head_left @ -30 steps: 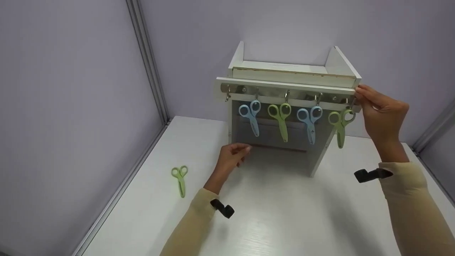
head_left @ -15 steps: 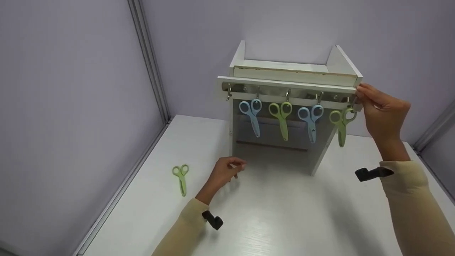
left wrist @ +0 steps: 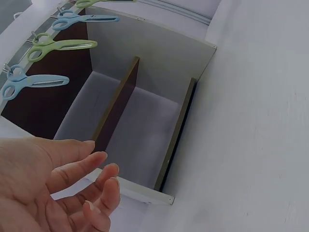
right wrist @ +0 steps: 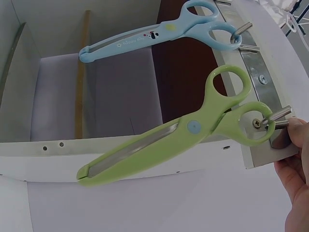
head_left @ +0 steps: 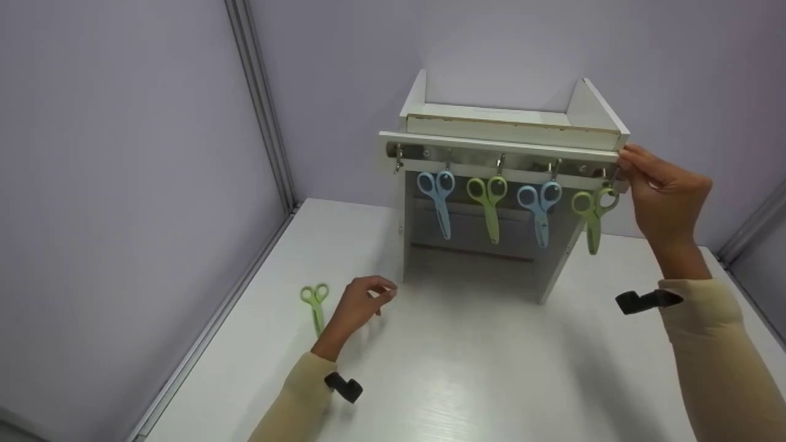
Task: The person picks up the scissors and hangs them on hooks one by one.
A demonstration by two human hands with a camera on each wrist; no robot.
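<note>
A white shelf unit [head_left: 589, 110] stands on the table, with a metal hook rail [head_left: 473, 155] across its front. Four scissors hang from the hooks, alternating blue [head_left: 437, 199] and green [head_left: 488, 205]. My right hand [head_left: 651, 184] grips the rail's right end beside the last green scissors [head_left: 591, 215], whose handle ring sits on a hook [right wrist: 270, 117] next to my fingers [right wrist: 295, 140]. My left hand [head_left: 368, 299] hovers low over the table with relaxed fingers [left wrist: 96, 162], holding nothing. It lies between the shelf's left foot and loose green scissors [head_left: 315, 304].
The white table [head_left: 479, 362] is bounded by lilac walls with a metal post [head_left: 261, 110] at the left. Below the rail the shelf is open, with a brown divider [left wrist: 118, 101] inside. Black straps sit on both cream sleeves.
My left hand has drawn back from the shelf's lower opening, down and to the left, closer to the loose green scissors. The right hand has stayed at the rail's end.
</note>
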